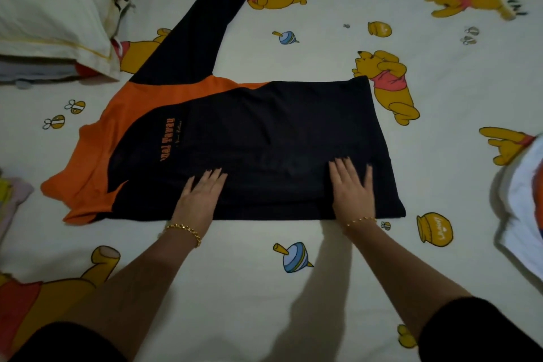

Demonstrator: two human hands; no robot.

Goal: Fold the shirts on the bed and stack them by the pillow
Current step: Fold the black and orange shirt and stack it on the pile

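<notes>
Bear-print bedsheet, pillow upper left, white garment right, black-and-orange shirt lying left-right, top end leftward, left hand and right hand pressing it, straight-fingered

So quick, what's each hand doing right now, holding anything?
Left hand: open, fingers straight, pressing flat on the black and orange long-sleeved shirt.
Right hand: open, flat on the same shirt, holding nothing.
</notes>
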